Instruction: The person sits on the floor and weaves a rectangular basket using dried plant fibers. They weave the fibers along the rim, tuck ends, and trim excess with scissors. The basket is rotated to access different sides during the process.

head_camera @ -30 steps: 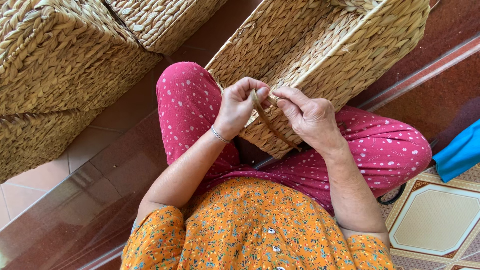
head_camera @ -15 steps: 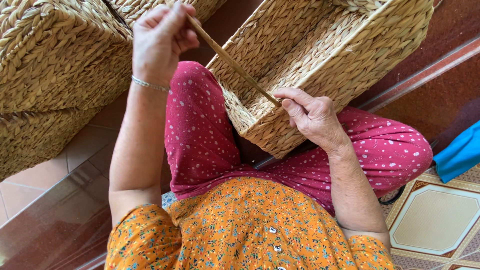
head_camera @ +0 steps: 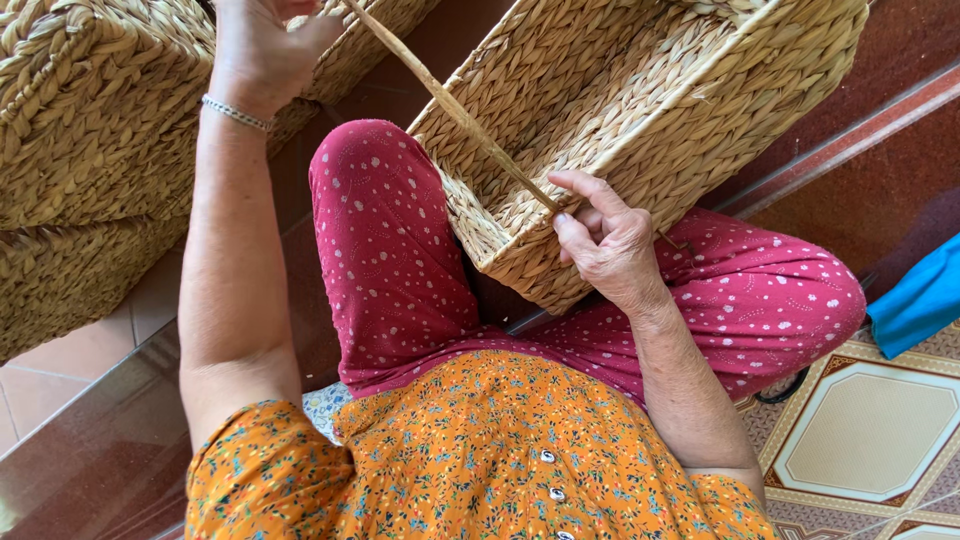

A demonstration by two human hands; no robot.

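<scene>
1. Near the bottom: an orange flowery shirt (head_camera: 480,470) & red dotted pants (head_camera: 400,270). The person sits low, knees bent, w/ the work on the lap.
2. The right hand (head_camera: 610,240) is at the near corner of the open basket (head_camera: 640,110). Its fingers are curled, thumb & pointer pinched shut on the low end of the straw strand (head_camera: 455,110), right at the rim. I think it pins that end so the weave stays tight.
3. The basket rests on the right leg, tipped so its open side faces the person. That makes the rim easy to reach.
4. The strand is long & thin, pulled straight. Its long way runs from the rim corner, near & right, up to far & left. The low end is at the basket, the high end at the other hand.
5. The left hand (head_camera: 265,45) is lifted high, far & left, arm stretched up. Its fingers are closed round the top of the strand, prob. pulling it tight. The fingertips go off the top edge, so can't see them all.
6. Far left: two more woven baskets (head_camera: 90,130), stacked. Right side: a blue cloth (head_camera: 920,300) on a patterned floor tile (head_camera: 870,430).
</scene>
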